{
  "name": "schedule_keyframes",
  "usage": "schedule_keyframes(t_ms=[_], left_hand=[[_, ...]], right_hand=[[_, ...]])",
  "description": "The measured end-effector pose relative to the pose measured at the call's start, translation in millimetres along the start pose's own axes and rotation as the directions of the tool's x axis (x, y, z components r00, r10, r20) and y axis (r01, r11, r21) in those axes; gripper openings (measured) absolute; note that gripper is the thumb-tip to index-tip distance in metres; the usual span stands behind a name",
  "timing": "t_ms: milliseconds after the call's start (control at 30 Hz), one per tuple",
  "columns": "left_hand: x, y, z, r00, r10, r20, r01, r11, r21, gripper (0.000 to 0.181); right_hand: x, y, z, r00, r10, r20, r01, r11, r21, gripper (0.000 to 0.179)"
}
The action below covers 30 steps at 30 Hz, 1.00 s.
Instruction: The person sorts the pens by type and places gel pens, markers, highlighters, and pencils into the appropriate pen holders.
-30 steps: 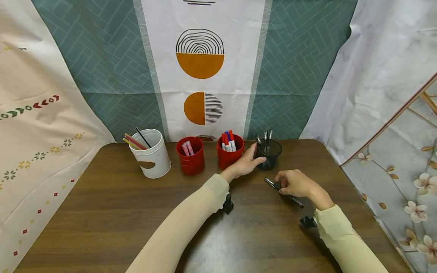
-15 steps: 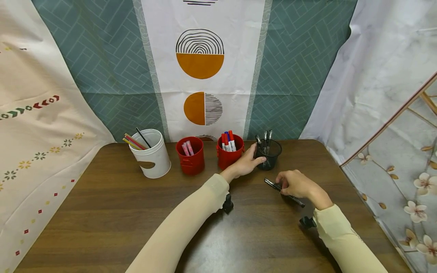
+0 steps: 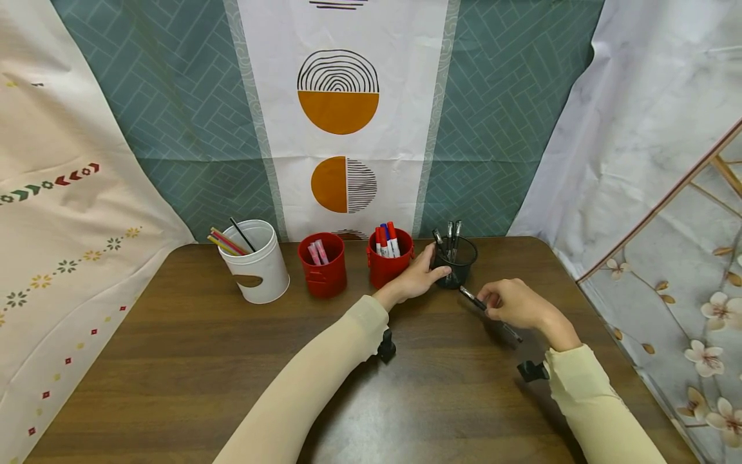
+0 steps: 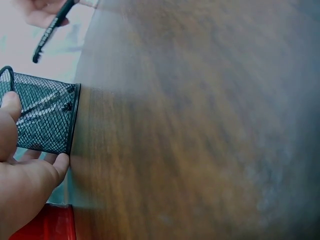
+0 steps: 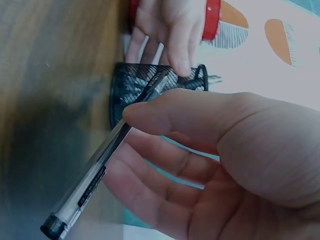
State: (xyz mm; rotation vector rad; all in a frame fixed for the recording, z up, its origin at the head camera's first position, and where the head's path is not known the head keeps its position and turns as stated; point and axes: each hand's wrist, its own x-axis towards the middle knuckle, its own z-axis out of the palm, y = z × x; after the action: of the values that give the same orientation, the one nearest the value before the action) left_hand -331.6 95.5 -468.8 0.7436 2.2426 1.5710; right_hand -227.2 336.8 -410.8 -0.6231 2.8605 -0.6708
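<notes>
A black gel pen (image 3: 472, 298) with a clear barrel is pinched between the thumb and fingers of my right hand (image 3: 516, 304). It slants just off the tabletop, one end pointing toward the black mesh pen cup (image 3: 464, 269). My left hand (image 3: 413, 278) holds the left side of that cup, its thumb across the front and its other fingers partly hidden behind. In the left wrist view the thumb lies on the mesh (image 4: 42, 115). Several similar pens (image 3: 450, 233) stand inside the cup. The right wrist view shows the pen's dark end cap (image 5: 52, 227).
Left of the mesh cup stand a red bucket (image 3: 382, 274) with red and blue markers, a second red bucket (image 3: 327, 280) with pink sticks, and a white bucket (image 3: 269, 277) with colored pencils. Patterned cloth (image 3: 493, 129) hangs behind the brown wooden table (image 3: 232, 361).
My right hand has raised the pen off the table and moved it slightly toward the mesh cup. The left hand has stayed at the cup.
</notes>
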Motion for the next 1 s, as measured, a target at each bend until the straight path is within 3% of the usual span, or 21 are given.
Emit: schedule_keyframes(t_ms=[233, 367, 600, 767, 1000], left_hand=[[0.4, 1.2, 0.2, 1.0, 0.029, 0.0, -0.029, 0.999, -0.034, 0.079], [0.3, 0.8, -0.1, 1.0, 0.015, 0.001, -0.015, 0.999, -0.034, 0.08], [0.9, -0.5, 0.0, 1.0, 0.005, 0.0, -0.005, 1.0, -0.015, 0.082], [1.2, -1.2, 0.1, 1.0, -0.011, 0.013, 0.012, 1.0, -0.003, 0.085], [1.1, -0.3, 1.2, 1.0, 0.008, 0.005, -0.008, 1.0, -0.017, 0.082]], right_hand=[[-4.1, 2, -11, 0.997, -0.017, -0.07, 0.017, 1.0, -0.008, 0.019], [-5.7, 1, -17, 0.993, -0.012, -0.116, 0.013, 1.0, 0.015, 0.02], [-5.5, -1, -27, 0.97, -0.003, -0.245, 0.014, 0.999, 0.044, 0.021], [-3.0, -5, -36, 0.937, -0.004, -0.348, 0.018, 0.999, 0.037, 0.022], [3.8, -13, -43, 0.859, 0.021, -0.511, 0.022, 0.997, 0.079, 0.027]])
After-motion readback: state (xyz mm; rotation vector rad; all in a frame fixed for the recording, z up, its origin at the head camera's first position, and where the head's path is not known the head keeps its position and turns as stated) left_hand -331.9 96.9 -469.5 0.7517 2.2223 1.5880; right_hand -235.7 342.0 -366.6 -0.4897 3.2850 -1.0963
